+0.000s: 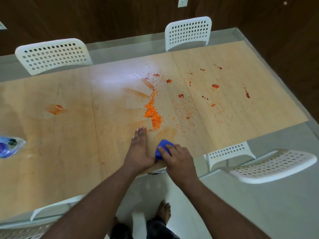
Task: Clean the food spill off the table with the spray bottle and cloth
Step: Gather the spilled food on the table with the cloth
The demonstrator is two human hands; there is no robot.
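An orange food spill (152, 114) lies in a heap on the wooden table (69, 135), with crumbs and red sauce blotches (215, 86) scattered to the right. My right hand (177, 159) grips a blue cloth (162, 149) near the table's front edge, just below the heap. My left hand (139, 150) lies flat on the table beside the cloth, fingers straight and pointing at the heap. Orange smears (55, 109) mark the wood further left. No spray bottle is clearly in view.
White perforated chairs stand on the far side (53, 55) (188, 32) and on the near side (269, 165). A clear plastic bag with dark round things (9, 147) lies at the left edge. A fork (155, 173) pokes out under the front edge.
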